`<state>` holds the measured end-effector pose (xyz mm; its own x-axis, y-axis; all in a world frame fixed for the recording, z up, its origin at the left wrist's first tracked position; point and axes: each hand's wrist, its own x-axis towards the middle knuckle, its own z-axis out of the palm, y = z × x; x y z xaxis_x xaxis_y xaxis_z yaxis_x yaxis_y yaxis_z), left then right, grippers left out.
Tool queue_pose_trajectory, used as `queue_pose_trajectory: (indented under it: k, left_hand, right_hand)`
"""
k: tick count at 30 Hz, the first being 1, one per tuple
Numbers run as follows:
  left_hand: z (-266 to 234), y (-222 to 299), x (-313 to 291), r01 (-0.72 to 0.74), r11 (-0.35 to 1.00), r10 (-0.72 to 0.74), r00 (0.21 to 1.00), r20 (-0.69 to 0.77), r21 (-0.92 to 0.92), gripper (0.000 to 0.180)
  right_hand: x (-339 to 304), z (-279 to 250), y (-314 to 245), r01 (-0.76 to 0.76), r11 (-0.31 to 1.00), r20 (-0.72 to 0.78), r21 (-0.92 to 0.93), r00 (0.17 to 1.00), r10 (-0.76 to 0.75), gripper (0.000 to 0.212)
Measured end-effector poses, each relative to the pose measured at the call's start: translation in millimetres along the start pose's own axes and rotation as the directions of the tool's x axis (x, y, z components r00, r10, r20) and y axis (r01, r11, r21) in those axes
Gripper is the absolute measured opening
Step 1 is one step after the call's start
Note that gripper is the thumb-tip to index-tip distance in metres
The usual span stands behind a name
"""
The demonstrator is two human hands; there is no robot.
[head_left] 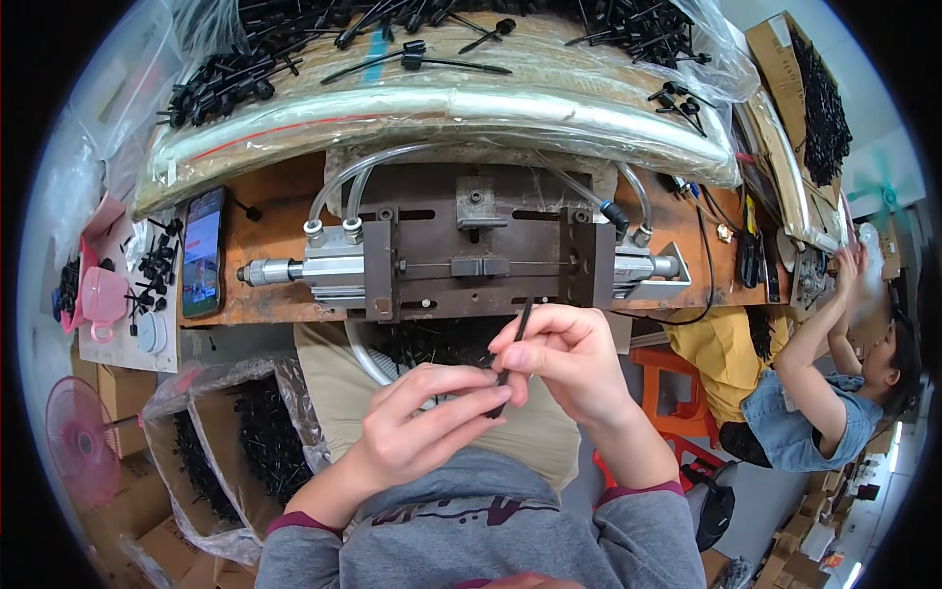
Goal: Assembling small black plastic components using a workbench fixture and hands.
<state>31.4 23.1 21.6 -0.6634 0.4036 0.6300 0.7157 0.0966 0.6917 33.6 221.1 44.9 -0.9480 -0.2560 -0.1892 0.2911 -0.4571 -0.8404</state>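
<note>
Above my lap, a thin black plastic rod-like part (pixel 527 314) is pinched between both hands, tilted with its top end leaning right. My right hand (pixel 574 363) grips it from the right with thumb and fingers. From the left, my left hand (pixel 422 422) closes its fingertips around the lower end, and the fingers hide some of the part there. Just beyond the hands stands a dark metal fixture (pixel 432 290) with a small split block (pixel 481 266) at its centre. A silver air cylinder (pixel 334 272) sits at its left end, another cylinder (pixel 638 267) at its right.
Piles of black parts (pixel 412 59) lie on a plastic-wrapped board (pixel 549 103) behind the fixture. A phone (pixel 203 252) and pink cup (pixel 103 299) are at left, above a plastic-lined box (pixel 235 432) of black parts. At right, a co-worker (pixel 814 393) raises both arms beside an orange stool (pixel 672 388).
</note>
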Motion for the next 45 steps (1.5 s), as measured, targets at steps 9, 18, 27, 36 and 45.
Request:
queue_pose_trajectory:
  k: [9, 18, 27, 36, 45]
  left_hand:
    - [-11, 2, 0, -0.029, 0.995, 0.036, 0.996, 0.077, -0.09, 0.035]
    - [-13, 5, -5, -0.007, 0.987, 0.032, 0.986, 0.161, -0.158, 0.032]
    - [-8, 1, -7, -0.001, 0.996, 0.014, 0.99, 0.139, -0.094, 0.033]
    - [-8, 1, -7, 0.002, 0.994, 0.014, 0.989, 0.146, -0.109, 0.033]
    - [-11, 0, -7, 0.007, 0.995, 0.01, 0.986, 0.164, -0.102, 0.033]
  right_hand:
    - [0, 1, -1, 0.093, 0.996, -0.039, -0.009, 0.995, -0.094, 0.022]
    - [1, 0, 11, 0.287, 0.949, -0.216, -0.129, 0.926, -0.309, 0.018]
    - [1, 7, 22, 0.302, 0.944, -0.176, -0.133, 0.93, -0.322, 0.018]
    - [-2, 10, 27, 0.308, 0.944, -0.184, -0.116, 0.928, -0.325, 0.016]
    - [-5, 15, 28, 0.364, 0.91, -0.199, -0.198, 0.894, -0.401, 0.018]
